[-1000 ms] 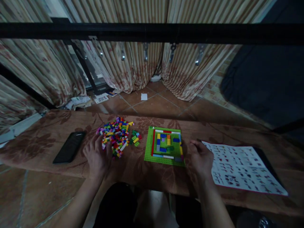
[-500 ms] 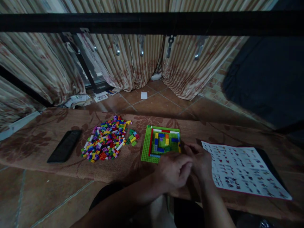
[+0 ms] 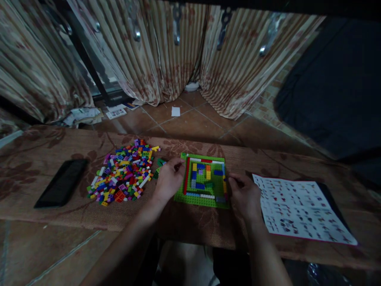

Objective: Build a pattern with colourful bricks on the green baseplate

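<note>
A green baseplate (image 3: 179, 196) lies on the cloth with red, white, blue and yellow bricks forming a frame on it. Blue, yellow, orange and green bricks (image 3: 208, 172) stand inside that frame. At the plate's left edge is my left hand (image 3: 169, 180), its fingers curled in with thumb and forefinger close together. Whatever may be between them is hidden. My right hand (image 3: 245, 194) rests by the right edge, closed in a pinch, fingertips close to the plate; I cannot make out what it holds. A few green bricks (image 3: 157, 171) lie partly behind my left hand.
A large heap of mixed toy bricks (image 3: 122, 174) spreads to the left, with a black phone (image 3: 62, 182) beyond it. On the right lies a printed picture sheet (image 3: 300, 210) over something dark. Behind the cloth-covered surface are floor tiles and striped curtains (image 3: 184, 59).
My left hand has moved left, from the plate's lower right corner to its left edge, uncovering the lower bricks. My right hand stays at the right side. The view has tilted downward.
</note>
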Demonstrator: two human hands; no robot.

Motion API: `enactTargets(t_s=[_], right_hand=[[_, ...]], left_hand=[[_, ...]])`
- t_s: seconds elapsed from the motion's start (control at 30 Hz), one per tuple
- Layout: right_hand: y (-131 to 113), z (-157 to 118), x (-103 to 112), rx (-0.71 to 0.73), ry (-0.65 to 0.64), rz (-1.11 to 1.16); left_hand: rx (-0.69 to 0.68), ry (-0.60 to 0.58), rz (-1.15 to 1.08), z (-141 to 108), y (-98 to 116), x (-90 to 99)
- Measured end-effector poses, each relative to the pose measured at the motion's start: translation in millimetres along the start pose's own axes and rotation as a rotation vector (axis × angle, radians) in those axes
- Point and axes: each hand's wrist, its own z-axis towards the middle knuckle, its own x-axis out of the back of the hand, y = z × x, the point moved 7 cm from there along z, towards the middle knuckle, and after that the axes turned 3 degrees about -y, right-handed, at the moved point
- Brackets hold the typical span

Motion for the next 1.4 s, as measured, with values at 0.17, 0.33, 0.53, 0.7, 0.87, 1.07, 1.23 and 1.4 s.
enactTargets(t_s=[0.17,0.33,0.53,0.7,0.87,1.07,1.23,1.4], right_hand=[[-24.5,-3.3,-22.2,0.094,-0.142,-0.041],[-37.0,-10.0,-42.7,0.184,-0.297,-0.188],[-31.8,-15.1,-58.3,0.26,-0.42,-0.328],[-33.9,-14.6,-58.3,0.305,-0.427,-0.273],[-34.0,-13.6,-49.4,0.278,-0.42,-0.153],[-29.0,-12.6,-48.2,0.164,-0.424,0.048],[-22.7,-14.0,-46.5,-0.206,-0.393,0.714],[-36.8,-19.6,-52.4,-0.413,-0.473,1.169]], left_hand=[[0.005,-0.036,0.023,-0.5,1.3,-7.3],[0.028,-0.065,0.055,-1.3,4.5,-10.7],[0.061,-0.11,0.134,-3.7,6.4,-11.2],[0.074,-0.145,0.173,-4.6,2.3,-13.2],[0.064,-0.147,0.174,-3.9,1.6,-13.0],[0.062,-0.144,0.133,-3.5,2.5,-12.1],[0.015,-0.155,-0.142,-7.0,9.4,-19.1],[-0.05,-0.27,-0.558,-22.1,26.6,-41.8]])
